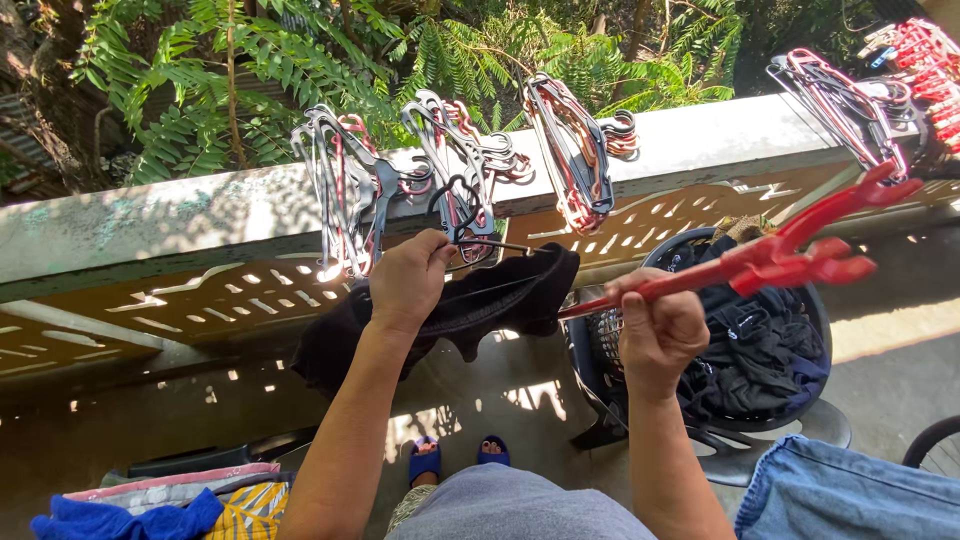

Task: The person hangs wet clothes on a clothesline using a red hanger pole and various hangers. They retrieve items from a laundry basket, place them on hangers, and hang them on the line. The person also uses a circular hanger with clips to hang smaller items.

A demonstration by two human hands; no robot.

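Note:
My left hand (pixel 408 280) grips the neck of a dark hanger (pixel 462 222) that carries a black garment (pixel 470 305), held up in front of the concrete ledge (pixel 200 215). My right hand (pixel 658 330) is closed on the handle of a long red pole (pixel 770 260) with a forked hook head, pointing up to the right. Bunches of hangers (pixel 345 185) (pixel 575 150) hook over the ledge just beyond my left hand.
A dark laundry basket (pixel 815 320) full of dark clothes sits on a chair at the right. Blue denim (pixel 850 495) lies at bottom right, folded colourful cloth (pixel 170 505) at bottom left. More hangers (pixel 850 105) and red pegs (pixel 925 55) are at top right. Trees are beyond the ledge.

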